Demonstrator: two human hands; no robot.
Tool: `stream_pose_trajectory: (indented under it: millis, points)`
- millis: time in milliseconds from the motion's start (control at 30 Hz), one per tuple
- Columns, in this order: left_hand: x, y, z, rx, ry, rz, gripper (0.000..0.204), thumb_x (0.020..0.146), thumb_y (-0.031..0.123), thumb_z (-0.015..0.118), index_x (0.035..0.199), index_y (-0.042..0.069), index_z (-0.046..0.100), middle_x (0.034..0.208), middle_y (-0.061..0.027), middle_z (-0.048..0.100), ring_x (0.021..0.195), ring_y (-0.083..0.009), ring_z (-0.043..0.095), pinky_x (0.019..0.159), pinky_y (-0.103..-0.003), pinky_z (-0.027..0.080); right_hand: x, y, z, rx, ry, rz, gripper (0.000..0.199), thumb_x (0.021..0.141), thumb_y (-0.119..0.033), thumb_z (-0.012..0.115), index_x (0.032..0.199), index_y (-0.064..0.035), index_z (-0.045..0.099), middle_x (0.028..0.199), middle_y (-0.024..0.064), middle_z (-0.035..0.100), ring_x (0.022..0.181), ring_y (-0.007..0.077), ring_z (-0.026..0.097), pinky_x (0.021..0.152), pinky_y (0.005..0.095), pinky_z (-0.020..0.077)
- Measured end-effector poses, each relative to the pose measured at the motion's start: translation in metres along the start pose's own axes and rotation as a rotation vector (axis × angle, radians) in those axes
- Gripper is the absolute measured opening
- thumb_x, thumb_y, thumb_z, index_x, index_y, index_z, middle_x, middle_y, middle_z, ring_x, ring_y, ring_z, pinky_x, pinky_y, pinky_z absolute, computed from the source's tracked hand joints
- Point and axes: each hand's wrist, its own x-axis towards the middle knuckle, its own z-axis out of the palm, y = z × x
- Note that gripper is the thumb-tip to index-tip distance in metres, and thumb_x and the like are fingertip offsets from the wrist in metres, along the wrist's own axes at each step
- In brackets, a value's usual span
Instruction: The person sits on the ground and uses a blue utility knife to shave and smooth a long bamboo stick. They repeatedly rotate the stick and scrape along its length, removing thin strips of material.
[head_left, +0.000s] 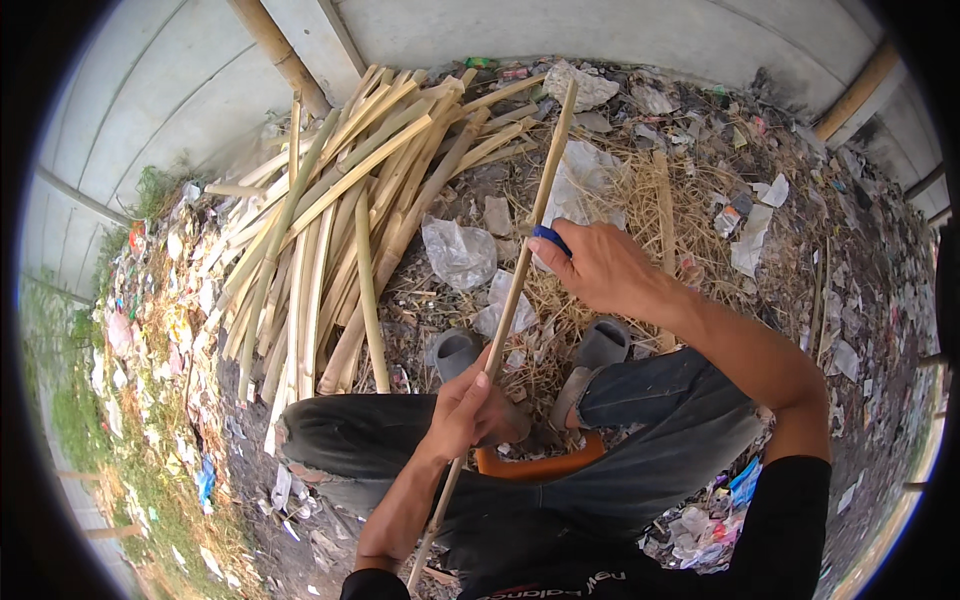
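A long split bamboo strip (548,180) slants across the middle, from beside my body up toward the wall. Around its lower part my left hand (462,412) is closed, with the thumb lying along it. My right hand (603,262) is closed on a tool with a blue handle (548,238), which meets the strip above the middle. The tool's blade is hidden or too small to make out, so its kind does not show. To the left lies a big heap of split bamboo strips (350,210), many crossing one another.
Pale wall panels (600,35) with bamboo posts (283,55) stand behind. Litter, a clear plastic bag (459,252) and dry straw-like shavings (640,205) cover the ground. My grey sandals (604,342) are in front, and something orange (540,462) is under my legs.
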Motion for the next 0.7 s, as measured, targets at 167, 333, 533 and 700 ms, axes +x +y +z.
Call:
stream_pose_trajectory:
  millis: [167,333,533,700]
  points:
    - [0.004,0.0,0.005,0.035,0.01,0.003,0.059,0.113,0.039,0.04,0.163,0.009,0.03,0.061,0.0048,0.03,0.046,-0.0052,0.024,0.04,-0.022,0.028,-0.038,-0.028,0.024,0.0,-0.19,-0.127,0.049,0.106,-0.047,0.052,0.094,-0.0009,0.063,0.057,0.0199,0.06,0.056,0.0439,0.063,0.055,0.0515,0.051]
    - [0.002,0.003,0.006,0.058,0.012,0.0,0.059,0.114,0.036,0.041,0.164,0.009,0.028,0.06,0.0049,0.029,0.045,-0.0054,0.025,0.041,-0.022,0.028,-0.029,-0.014,0.023,-0.056,-0.048,-0.116,0.051,0.106,-0.048,0.051,0.093,-0.0008,0.064,0.058,0.0196,0.06,0.055,0.0427,0.064,0.056,0.0528,0.0506]
    - [0.0,-0.003,0.008,0.089,-0.053,-0.016,0.057,0.114,0.031,0.042,0.164,0.009,0.027,0.06,0.0048,0.031,0.046,-0.0048,0.027,0.042,-0.022,0.029,0.02,0.055,-0.038,-0.091,0.166,0.142,0.053,0.108,-0.046,0.048,0.09,0.0003,0.065,0.064,0.0205,0.064,0.061,0.0445,0.065,0.06,0.0546,0.0516]
    - [0.002,-0.001,0.003,0.022,-0.025,-0.003,0.057,0.114,0.031,0.042,0.164,0.008,0.027,0.06,0.005,0.031,0.046,-0.0047,0.027,0.042,-0.022,0.029,-0.032,-0.012,0.017,-0.015,-0.12,-0.089,0.054,0.107,-0.048,0.048,0.09,0.0,0.065,0.063,0.0214,0.064,0.062,0.046,0.066,0.059,0.0546,0.0516]
